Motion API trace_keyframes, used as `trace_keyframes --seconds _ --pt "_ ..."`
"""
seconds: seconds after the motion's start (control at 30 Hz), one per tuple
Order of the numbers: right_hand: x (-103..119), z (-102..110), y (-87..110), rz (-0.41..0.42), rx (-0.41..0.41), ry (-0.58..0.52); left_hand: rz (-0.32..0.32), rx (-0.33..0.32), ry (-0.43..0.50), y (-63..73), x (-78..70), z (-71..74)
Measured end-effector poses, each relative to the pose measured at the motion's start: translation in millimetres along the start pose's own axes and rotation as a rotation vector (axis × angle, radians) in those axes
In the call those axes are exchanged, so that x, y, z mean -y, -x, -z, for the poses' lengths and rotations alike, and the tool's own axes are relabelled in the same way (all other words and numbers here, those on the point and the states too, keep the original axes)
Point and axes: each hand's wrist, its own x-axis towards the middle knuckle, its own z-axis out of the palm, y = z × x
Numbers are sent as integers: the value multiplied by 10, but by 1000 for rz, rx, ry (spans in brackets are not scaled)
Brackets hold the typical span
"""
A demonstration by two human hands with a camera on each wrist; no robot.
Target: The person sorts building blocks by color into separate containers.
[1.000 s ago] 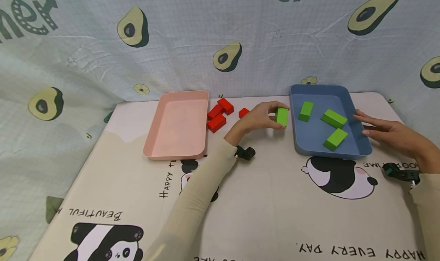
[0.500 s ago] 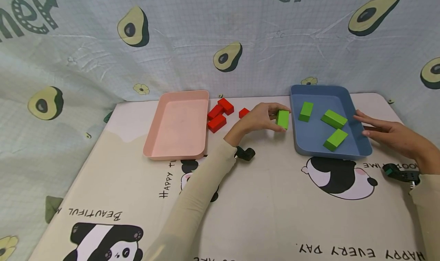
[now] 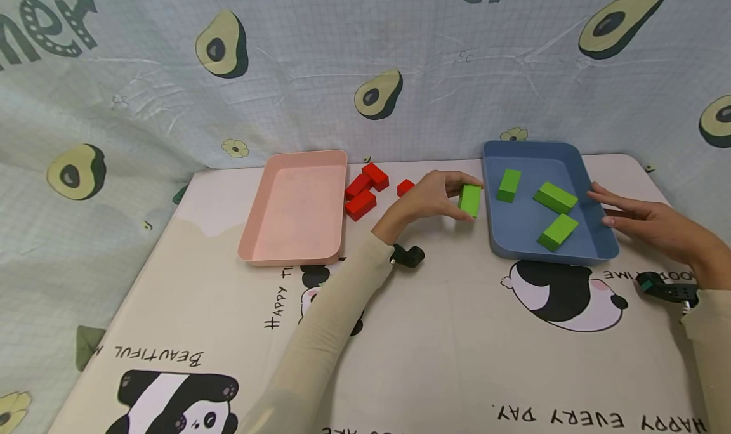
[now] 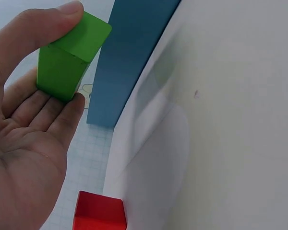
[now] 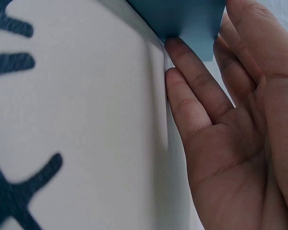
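Between thumb and fingers my left hand (image 3: 429, 196) pinches a green block (image 3: 470, 200), just left of the blue tray (image 3: 548, 255). In the left wrist view that green block (image 4: 67, 60) is raised off the table, its shadow falling on the cloth. Three more green blocks lie inside the blue tray, one of them a block (image 3: 508, 185) near the left wall. My right hand (image 3: 657, 224) rests its extended fingertips at the tray's right wall. In the right wrist view, fingers (image 5: 197, 76) reach to the blue wall (image 5: 192, 24).
A pink tray (image 3: 297, 209) stands on the left with nothing in it. Several red blocks (image 3: 360, 205) lie beside it, one red block (image 3: 405, 187) partly behind my left hand. A printed cloth (image 3: 434, 332) covers the table, and an avocado-print curtain (image 3: 308, 72) hangs behind.
The green block in my left hand has shifted very slightly right and down beside the blue tray. My right hand and both trays stay where they were.
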Motion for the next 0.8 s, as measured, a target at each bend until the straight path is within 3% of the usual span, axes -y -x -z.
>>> trace_keyframes --seconds 0.3,0.57,0.8 --pt "-13 -2 -1 -6 5 -6 -108 -17 94 7 18 -19" --pt "-8 -3 2 -10 7 3 -77 -2 88 14 -50 -31" --pt "11 -4 3 -14 6 10 -100 -3 56 5 -76 -55"
